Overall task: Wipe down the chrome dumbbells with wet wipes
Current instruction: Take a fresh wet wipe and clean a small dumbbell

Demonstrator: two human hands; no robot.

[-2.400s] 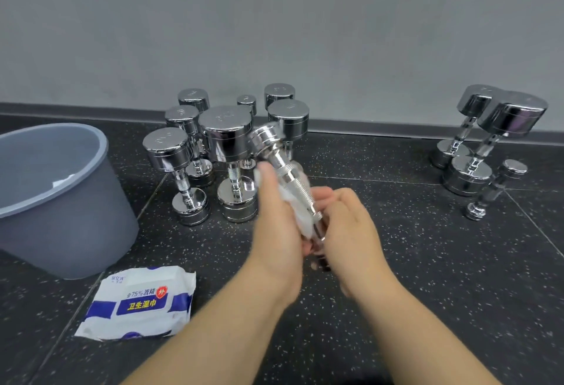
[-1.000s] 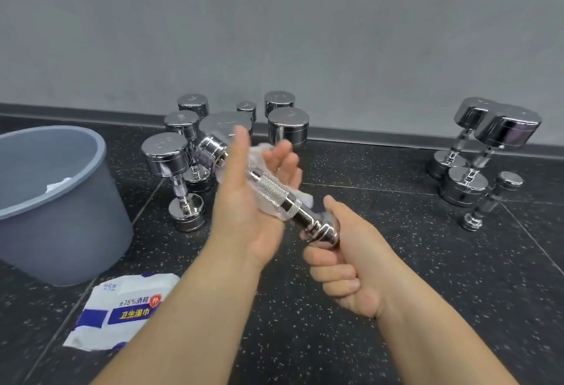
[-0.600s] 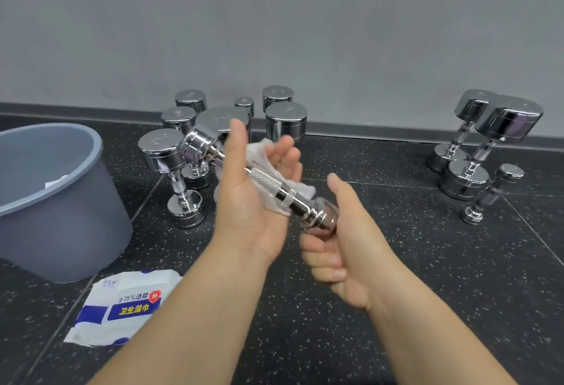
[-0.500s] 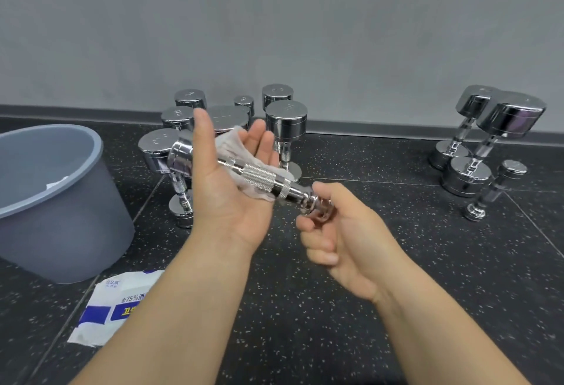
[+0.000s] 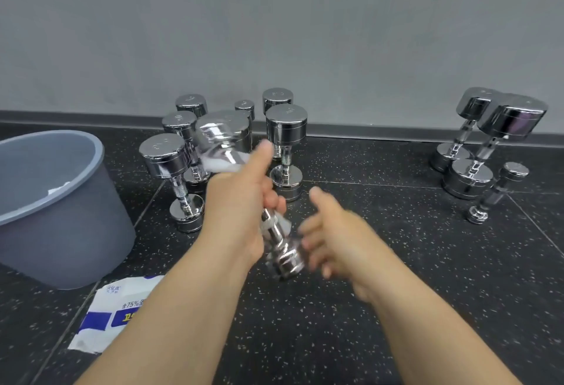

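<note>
A small chrome dumbbell (image 5: 283, 259) is held tilted in the air, its upper head blurred in front of the standing dumbbells. My left hand (image 5: 238, 201) is closed around its handle with a white wet wipe (image 5: 227, 165) pressed against the metal, thumb pointing up. My right hand (image 5: 338, 232) is blurred, fingers apart, just right of the lower head; whether it touches the head is unclear. Several upright chrome dumbbells (image 5: 287, 128) stand behind by the wall.
A grey plastic bucket (image 5: 61, 201) with a used wipe inside stands at the left. A pack of wet wipes (image 5: 113, 314) lies on the dark speckled floor under my left forearm. Three more dumbbells (image 5: 512, 119) are at the right, the smallest one lying tilted.
My left hand closed around the handle and turned the dumbbell steeper. My right hand let go of the lower head and opened. The dumbbell moved down and toward me.
</note>
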